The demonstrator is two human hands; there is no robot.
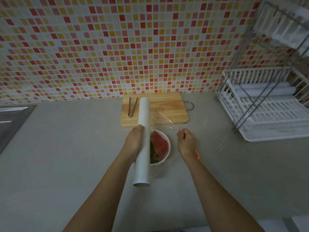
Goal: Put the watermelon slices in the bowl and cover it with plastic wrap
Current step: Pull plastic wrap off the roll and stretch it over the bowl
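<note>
A white bowl [167,152] on the grey counter holds watermelon slices [159,144], red flesh up and green rind to the left. My left hand [134,141] grips a long white roll of plastic wrap [143,131] held lengthwise just left of the bowl, hiding the bowl's left rim. My right hand [184,139] pinches the edge of the clear sheet [163,117], which stretches from the roll to the right above the bowl.
A wooden cutting board [167,101] lies behind the bowl with metal tongs [132,107] on its left side. A white dish rack [267,111] stands at the right. A steel sink [11,118] edge shows at the far left. A tiled wall runs along the back.
</note>
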